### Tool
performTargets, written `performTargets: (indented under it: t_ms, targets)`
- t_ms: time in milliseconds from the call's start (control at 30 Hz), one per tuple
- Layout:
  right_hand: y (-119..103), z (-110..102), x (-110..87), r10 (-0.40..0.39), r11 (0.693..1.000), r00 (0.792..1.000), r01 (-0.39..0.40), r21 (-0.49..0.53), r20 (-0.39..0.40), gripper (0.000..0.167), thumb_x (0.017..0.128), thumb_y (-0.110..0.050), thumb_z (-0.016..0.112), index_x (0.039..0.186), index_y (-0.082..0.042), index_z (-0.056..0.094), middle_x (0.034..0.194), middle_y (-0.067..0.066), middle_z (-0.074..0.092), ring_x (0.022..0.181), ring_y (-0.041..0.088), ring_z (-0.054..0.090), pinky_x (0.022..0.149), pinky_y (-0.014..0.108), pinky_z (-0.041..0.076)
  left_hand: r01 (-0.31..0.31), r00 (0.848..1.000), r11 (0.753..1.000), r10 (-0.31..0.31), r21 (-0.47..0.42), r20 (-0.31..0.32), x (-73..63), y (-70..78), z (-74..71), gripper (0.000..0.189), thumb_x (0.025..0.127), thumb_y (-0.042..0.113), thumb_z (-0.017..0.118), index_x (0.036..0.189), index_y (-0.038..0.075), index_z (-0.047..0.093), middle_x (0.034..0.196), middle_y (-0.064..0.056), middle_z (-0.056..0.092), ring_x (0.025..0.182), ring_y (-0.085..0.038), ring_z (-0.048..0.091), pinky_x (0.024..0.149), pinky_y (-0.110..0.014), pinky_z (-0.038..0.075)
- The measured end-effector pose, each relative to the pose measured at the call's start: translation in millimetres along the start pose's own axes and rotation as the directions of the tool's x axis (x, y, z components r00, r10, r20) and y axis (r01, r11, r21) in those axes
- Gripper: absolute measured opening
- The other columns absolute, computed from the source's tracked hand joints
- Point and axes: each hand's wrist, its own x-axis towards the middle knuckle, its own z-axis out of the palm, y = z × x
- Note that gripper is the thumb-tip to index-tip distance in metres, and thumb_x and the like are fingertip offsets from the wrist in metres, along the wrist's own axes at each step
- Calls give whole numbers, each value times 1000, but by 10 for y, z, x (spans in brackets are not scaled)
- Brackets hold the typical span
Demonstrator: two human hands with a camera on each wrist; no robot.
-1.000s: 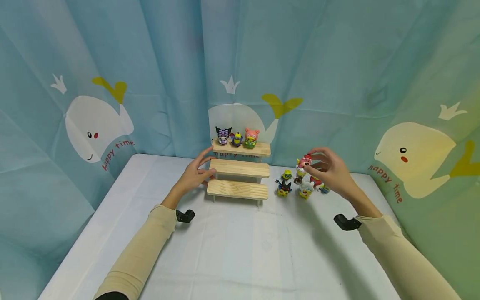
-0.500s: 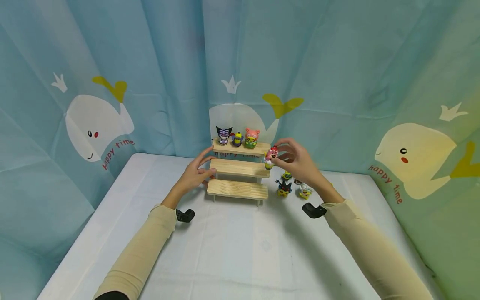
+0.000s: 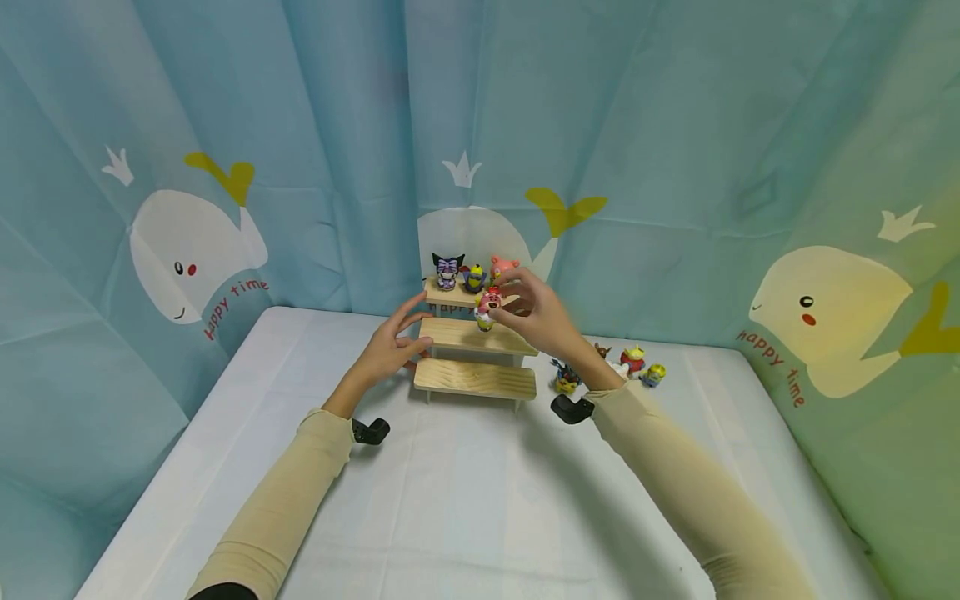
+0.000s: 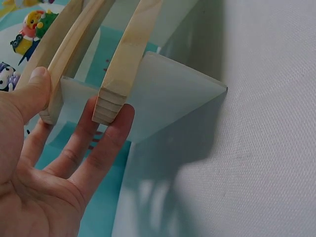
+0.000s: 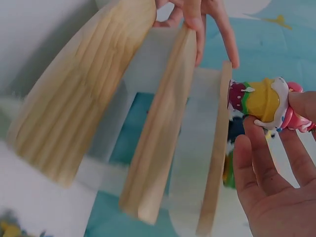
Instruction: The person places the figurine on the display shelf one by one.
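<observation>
A pink-topped figurine (image 3: pixel 487 310) hangs over the three-step wooden display stand (image 3: pixel 474 377); my right hand (image 3: pixel 546 321) pinches it between thumb and fingers. Close up in the right wrist view, the figurine (image 5: pixel 264 101) shows a yellow middle and a dark purple base beside the top step's edge. At the stand's left end, my left hand (image 3: pixel 384 354) holds the steps, its thumb and fingers around their ends in the left wrist view. On the top step stand a black-eared purple figurine (image 3: pixel 447 272), a yellow-and-blue one (image 3: pixel 474 278) and a pink one (image 3: pixel 504 266), partly behind the right hand.
Several more figurines, among them a dark-eared yellow one (image 3: pixel 566 377), a red-bodied one (image 3: pixel 632 358) and a small yellow-and-blue one (image 3: pixel 653 374), sit on the white-covered table (image 3: pixel 465 500) right of the stand. A blue whale-print curtain (image 3: pixel 675 125) encloses the table's back and sides.
My right hand has carried the pink-topped figurine leftward from the group on the table to above the stand's steps. The left hand stays at the stand's left end.
</observation>
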Motion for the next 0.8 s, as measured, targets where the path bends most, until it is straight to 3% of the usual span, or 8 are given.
performTargets:
  t_ms: [333,533,667,800]
  targets:
    - [72,282,145,2,998,1000,-3,66,2,44,96,-3,73,134,1,52,135,19,62,109,39,70,94,48,58,0,1000,1000,0,-13,9,-74,256,35,78,103,5,63,166,24,21,161,-25,34,95,-51,69,69,-57,61]
    - [114,414,212,-24,998,1000,25,62,-7,41,96,-3,73,133,1,54,133,21,62,116,37,67,97,46,57,-6,1000,1000,6,-6,11,-77,268,31,78,103,5,62,166,25,21,161,-26,33,97,-50,69,67,-56,61]
    - [150,485,245,-47,997,999,47,65,-14,43,96,-2,72,134,3,53,133,20,61,119,37,65,97,44,56,6,1000,1000,-5,-23,18,-77,258,34,79,103,6,62,166,27,20,162,-26,32,99,-52,68,70,-67,57]
    - [171,554,262,-64,996,997,66,61,-32,43,95,1,72,134,4,54,134,22,60,119,38,64,98,46,56,12,1000,999,-12,-34,20,-80,260,40,79,104,6,62,166,28,20,162,-24,33,101,-55,66,71,-68,57]
